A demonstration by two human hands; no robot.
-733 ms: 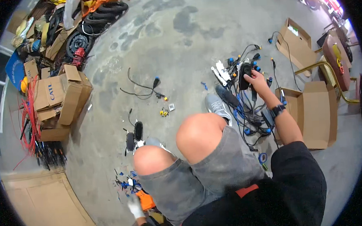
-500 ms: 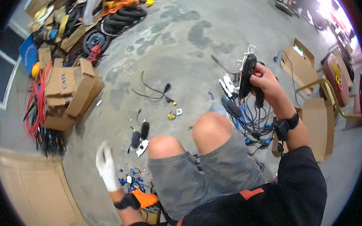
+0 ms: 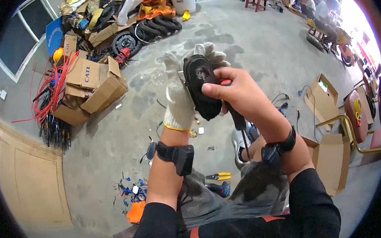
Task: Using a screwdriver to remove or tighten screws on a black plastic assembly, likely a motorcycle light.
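Observation:
A black oval casing [image 3: 202,99] is held up in front of me, with a worn, dented patch on its face. My left hand [image 3: 178,93], in a white knit glove, is around its far side, thumb at the left and fingertips showing above. My bare right hand [image 3: 247,90] pinches its right edge with thumb and fingers. In that same hand is a screwdriver [image 3: 237,116] with a black and red handle, its thin shaft pointing down. A bit of metal shows at the casing's left edge; the rest of its back is hidden.
Yellow-handled pliers [image 3: 221,176] lie on the floor between my legs. Small blue parts [image 3: 134,188] are scattered at lower left. Cardboard boxes [image 3: 96,87] and red cable [image 3: 47,92] stand at left, tyres [image 3: 157,28] behind. An opened carton [image 3: 334,154] and chairs are at right; people sit far right.
My left hand has come up from the lower left to the casing. My right hand has brought the casing and screwdriver toward the middle. The view has tilted up.

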